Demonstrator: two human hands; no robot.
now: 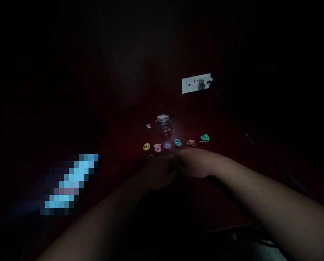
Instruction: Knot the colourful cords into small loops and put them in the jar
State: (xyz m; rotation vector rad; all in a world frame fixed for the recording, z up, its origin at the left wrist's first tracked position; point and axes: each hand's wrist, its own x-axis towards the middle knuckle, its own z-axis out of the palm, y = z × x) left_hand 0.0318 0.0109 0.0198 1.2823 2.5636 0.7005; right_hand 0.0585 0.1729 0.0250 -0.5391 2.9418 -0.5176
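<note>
**Left hand (160,171) and right hand (196,161) held close beside coloured bands (167,146)**

The bands are laid in a row of small piles on the dark red table (132,143), on the far side of the hands. Whether either hand is closed, or anything is gripped, cannot be told in the dim light. A lidded jar (163,125) is set beyond the row.

- No text is readable.
- Patterned lid (162,117) of the clear, round jar (163,127) beyond the left hand (160,171): too small.
- Glowing blue, slanted shape (72,183) left of that hand: pixelated.
</note>
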